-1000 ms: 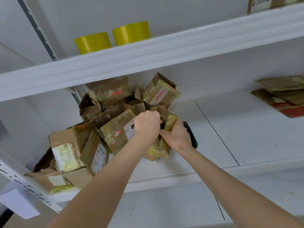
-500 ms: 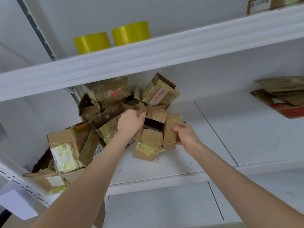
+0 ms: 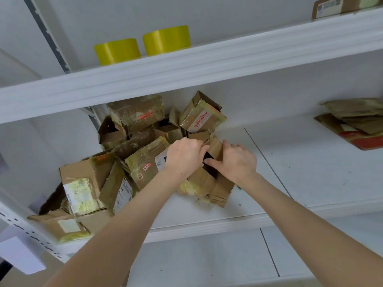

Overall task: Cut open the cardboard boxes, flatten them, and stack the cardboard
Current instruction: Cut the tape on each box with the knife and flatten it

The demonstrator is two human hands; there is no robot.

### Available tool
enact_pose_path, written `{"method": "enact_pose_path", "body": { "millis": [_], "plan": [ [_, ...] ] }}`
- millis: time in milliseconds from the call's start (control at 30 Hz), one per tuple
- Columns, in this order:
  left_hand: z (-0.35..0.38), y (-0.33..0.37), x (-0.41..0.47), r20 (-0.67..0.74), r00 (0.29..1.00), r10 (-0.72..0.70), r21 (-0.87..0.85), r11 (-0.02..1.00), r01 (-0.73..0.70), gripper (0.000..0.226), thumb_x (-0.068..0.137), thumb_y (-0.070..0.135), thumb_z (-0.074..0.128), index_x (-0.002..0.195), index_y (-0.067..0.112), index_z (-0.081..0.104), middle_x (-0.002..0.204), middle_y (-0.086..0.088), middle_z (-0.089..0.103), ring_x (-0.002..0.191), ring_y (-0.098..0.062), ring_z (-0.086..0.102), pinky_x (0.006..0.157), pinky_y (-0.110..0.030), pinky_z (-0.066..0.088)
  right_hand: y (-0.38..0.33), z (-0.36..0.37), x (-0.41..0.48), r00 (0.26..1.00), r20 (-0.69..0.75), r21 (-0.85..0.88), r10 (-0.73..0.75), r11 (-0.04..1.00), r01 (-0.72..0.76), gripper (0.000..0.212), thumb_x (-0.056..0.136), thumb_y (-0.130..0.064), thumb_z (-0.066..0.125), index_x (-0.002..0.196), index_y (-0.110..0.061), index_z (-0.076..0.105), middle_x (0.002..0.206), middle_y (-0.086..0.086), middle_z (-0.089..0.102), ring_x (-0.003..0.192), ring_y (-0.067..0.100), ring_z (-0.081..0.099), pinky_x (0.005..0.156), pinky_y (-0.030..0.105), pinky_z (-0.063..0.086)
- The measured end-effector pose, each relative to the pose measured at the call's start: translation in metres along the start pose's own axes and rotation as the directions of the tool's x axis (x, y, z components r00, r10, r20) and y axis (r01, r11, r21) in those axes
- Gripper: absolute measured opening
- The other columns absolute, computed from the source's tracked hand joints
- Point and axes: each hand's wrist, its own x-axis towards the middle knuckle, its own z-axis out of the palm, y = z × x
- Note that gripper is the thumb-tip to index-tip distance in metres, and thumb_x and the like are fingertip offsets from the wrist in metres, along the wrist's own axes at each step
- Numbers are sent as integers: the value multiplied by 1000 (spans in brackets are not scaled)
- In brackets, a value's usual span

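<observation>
Both hands were engaged on a small brown corrugated cardboard box point(image 3: 204, 180). It sat on the white middle shelf point(image 3: 310, 172), at the right edge of a heap of taped brown cardboard boxes point(image 3: 126, 162). The left hand point(image 3: 185, 156) was closed, its fingers curled over a torn upper flap of the box. The right hand point(image 3: 238, 163) gripped the opposite side, with fingers hooked over the flap's top edge and the thumb point(image 3: 209, 161) laid straight across the dark opening. The box's flaps stood open and ragged. Its lower right panel showed ribbed fluting, and crumpled yellowish tape clung to its lower left corner. Its lower edge rested on the shelf surface.

The heap comprised dented, partly opened cartons. Most were wrapped in glossy yellow-tinted tape, and several bore white printed labels and red stamps. The heap leaned against the rear wall and ran to the shelf's left front corner.

A low stack of flattened brown cardboard point(image 3: 356, 121) lay at the shelf's far right, well apart from the hands, with one red-printed sheet at the bottom.

On the upper shelf point(image 3: 207, 65), a pair of glossy yellow cylindrical tape rolls point(image 3: 165, 39) stood just beside each other. A labelled brown carton point(image 3: 331, 5) sat at the far right. A grey slotted metal upright point(image 3: 47, 36) ran up the wall to the left of the rolls. Small flecks of debris marked the middle shelf.
</observation>
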Motion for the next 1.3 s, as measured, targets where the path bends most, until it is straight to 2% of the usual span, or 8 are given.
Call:
{"method": "enact_pose_path", "body": {
  "millis": [267, 400, 533, 633, 767, 967, 1133, 1300],
  "plan": [
    [2, -20, 8, 19, 999, 49, -27, 998, -48, 39, 99, 46, 41, 91, 20, 68, 78, 0, 66, 79, -23, 65, 61, -32, 48, 14, -5, -15, 998, 49, 323, -38, 946, 20, 27, 101, -26, 33, 75, -18, 41, 64, -1, 46, 62, 20, 48, 52, 29, 33],
    [13, -27, -5, -73, 966, -248, -243, 944, 224, 34, 91, 50, 54, 115, 30, 67, 97, 4, 71, 93, -19, 66, 66, -24, 45, 13, -3, -22, 999, 1, 383, 48, 923, -45, 34, 101, -22, 36, 68, -18, 42, 60, -3, 44, 56, 14, 45, 50, 27, 30],
    [31, -27, -26, 170, 804, -569, -610, 581, 540, 79, 80, 49, 70, 144, 18, 38, 139, -3, 53, 128, -22, 49, 100, -38, 42, 15, -3, -27, 985, -38, 435, 169, 890, -136, 39, 101, -21, 35, 63, -16, 40, 58, -2, 42, 53, 12, 42, 47, 25, 27],
    [45, -20, -36, 411, 734, -540, -550, 495, 672, 96, 71, 55, 76, 145, 14, 31, 139, -6, 51, 127, -25, 48, 101, -39, 43, 12, -5, -31, 992, -67, 437, 107, 897, -68, 28, 100, -19, 37, 74, -11, 45, 60, 0, 44, 58, 21, 45, 55, 28, 30],
    [43, -20, -25, 357, 660, -661, -371, 548, 750, 92, 68, 60, 75, 134, 7, 39, 132, -9, 49, 115, -32, 55, 85, -41, 47, 5, 1, -39, 999, -38, 512, 11, 859, 10, 27, 100, -17, 38, 84, -3, 55, 74, 16, 64, 70, 33, 62, 65, 39, 51],
    [40, -28, -29, 315, 819, -479, -441, 690, 574, 57, 86, 27, 62, 137, 12, 41, 119, -5, 56, 104, -26, 57, 77, -30, 44, 20, 14, -39, 980, 111, 828, 166, 530, -184, 24, 101, -10, 37, 92, -2, 58, 91, 18, 66, 77, 27, 71, 69, 33, 60],
    [34, -50, -42, 455, 827, -330, -778, 304, 550, 31, 97, 3, 38, 86, 18, 63, 77, 10, 65, 71, -11, 63, 66, -15, 50, 52, 26, -38, 939, 317, 934, 137, 130, -334, 20, 102, -13, 43, 115, -8, 58, 105, 14, 67, 79, 17, 72, 69, 27, 59],
    [39, -65, -50, 515, 832, -207, -821, 159, 548, 37, 98, 1, 40, 103, 26, 68, 98, 7, 73, 98, -12, 67, 91, -31, 51, 76, 30, -33, 768, 639, 764, -34, -84, -639, 52, 96, -59, 38, 122, -18, 57, 112, 15, 69, 103, 34, 66, 95, 45, 49]
  ]
}}
